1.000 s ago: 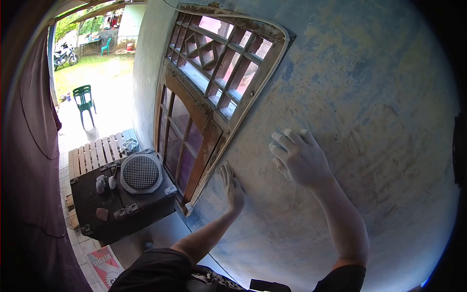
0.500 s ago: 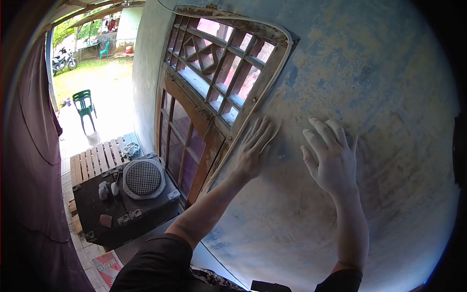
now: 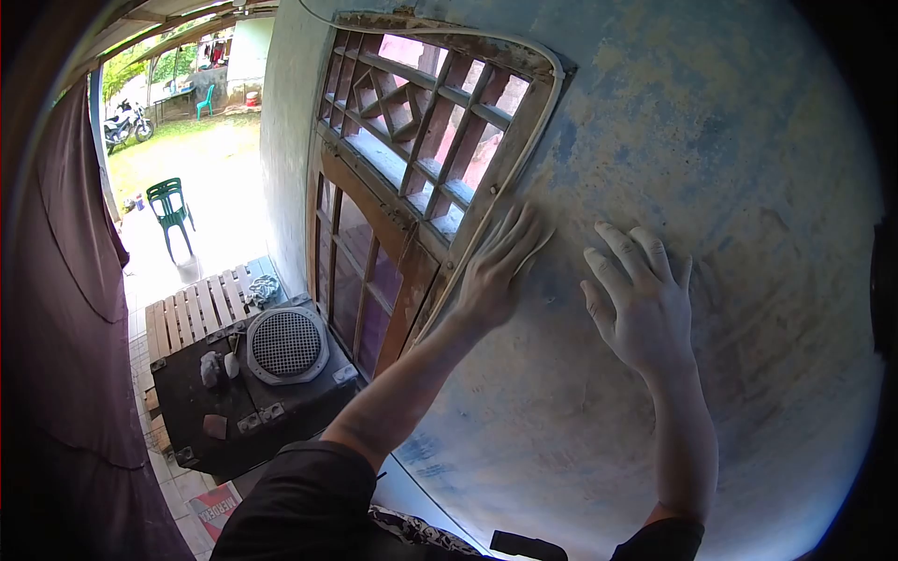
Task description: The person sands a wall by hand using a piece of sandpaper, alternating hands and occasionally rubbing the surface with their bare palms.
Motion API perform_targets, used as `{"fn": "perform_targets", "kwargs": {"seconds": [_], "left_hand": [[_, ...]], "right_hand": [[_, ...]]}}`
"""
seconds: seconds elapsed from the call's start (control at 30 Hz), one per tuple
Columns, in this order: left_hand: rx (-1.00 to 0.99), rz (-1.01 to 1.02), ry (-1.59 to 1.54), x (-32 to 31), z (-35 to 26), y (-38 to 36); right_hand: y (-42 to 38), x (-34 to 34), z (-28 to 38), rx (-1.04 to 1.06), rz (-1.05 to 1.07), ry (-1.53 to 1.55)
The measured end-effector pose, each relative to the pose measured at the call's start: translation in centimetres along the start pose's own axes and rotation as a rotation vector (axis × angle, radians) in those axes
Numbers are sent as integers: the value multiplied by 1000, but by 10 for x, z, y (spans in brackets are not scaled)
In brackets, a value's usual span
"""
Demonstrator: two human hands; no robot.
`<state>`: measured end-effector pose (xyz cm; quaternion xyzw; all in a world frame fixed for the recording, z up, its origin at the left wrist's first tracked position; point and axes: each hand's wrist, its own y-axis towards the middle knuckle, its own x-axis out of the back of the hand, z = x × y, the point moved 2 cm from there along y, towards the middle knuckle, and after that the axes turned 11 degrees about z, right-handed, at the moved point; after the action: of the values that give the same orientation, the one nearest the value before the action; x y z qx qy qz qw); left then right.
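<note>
My left hand [image 3: 500, 266] lies against the wall [image 3: 580, 402] beside the window frame, its fingers stretched upward and close together. A thin pale curved edge [image 3: 538, 248] sticks out at its right side, like a sheet of sandpaper pressed under the palm; most of it is hidden. My right hand [image 3: 645, 304], coated in pale dust, rests on the wall farther right with fingers spread and nothing visible in it. Around both hands, the blue paint is worn, with grey and brown smudges.
A wooden lattice window [image 3: 426, 112] and cable [image 3: 538, 140] border the wall on the left. Below stands a black speaker box [image 3: 206, 402] bearing a round grille [image 3: 285, 344] and small pieces. Beyond are a slatted pallet [image 3: 201, 304], a green chair [image 3: 168, 210] and a dark curtain [image 3: 70, 327].
My left hand has slid slightly up and to the right along the wall, carrying the thin edge with it. My right hand stays nearly in place. The view has shifted a little.
</note>
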<state>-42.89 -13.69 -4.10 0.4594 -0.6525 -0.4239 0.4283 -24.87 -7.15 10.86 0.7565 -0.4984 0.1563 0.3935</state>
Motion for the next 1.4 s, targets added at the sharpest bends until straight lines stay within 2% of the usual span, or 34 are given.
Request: {"fn": "perform_targets", "kwargs": {"seconds": [0.07,0.17,0.23,0.33,0.47,0.53,0.57,0.63,0.73,0.83,0.93,1.0,1.1,1.17,1.23,1.3,1.4], "left_hand": [[50,-18,-41,-21,9,-39],[90,-71,-34,-27,5,-51],[71,-52,97,0,-9,11],[-21,-51,63,13,-7,53],[13,14,58,-1,-1,-11],[147,20,-14,-19,3,-63],[139,22,-10,-23,0,-60],[131,-116,-72,-23,-13,-33],[17,-60,-55,-3,-31,68],[-68,-41,-67,10,-31,109],[-18,41,-13,10,-23,56],[17,36,-8,-3,-2,-14],[23,-33,17,-13,3,-58],[-14,-72,-72,-6,-3,-22],[35,2,130,5,-5,20],[31,14,117,14,-4,43],[33,43,93,10,-3,22]], "right_hand": [[-3,1,-2,-13,8,-1],[-6,4,-1,-2,42,20],[1,7,-4,-34,19,21],[3,11,-6,-12,-3,40],[-4,5,-5,-15,22,51],[-9,2,-4,24,5,36],[-13,3,-3,19,-3,36],[-14,3,-2,15,39,128],[-6,8,-6,80,46,99],[0,24,-13,33,57,99],[-6,31,-28,-38,-99,122],[-11,30,-31,-50,-121,112],[-17,28,-29,-53,-101,106],[-14,27,-27,-48,-65,122],[-11,24,-26,-70,-49,128],[-9,22,-25,-74,-47,136],[-9,20,-22,-71,-51,141]]}}
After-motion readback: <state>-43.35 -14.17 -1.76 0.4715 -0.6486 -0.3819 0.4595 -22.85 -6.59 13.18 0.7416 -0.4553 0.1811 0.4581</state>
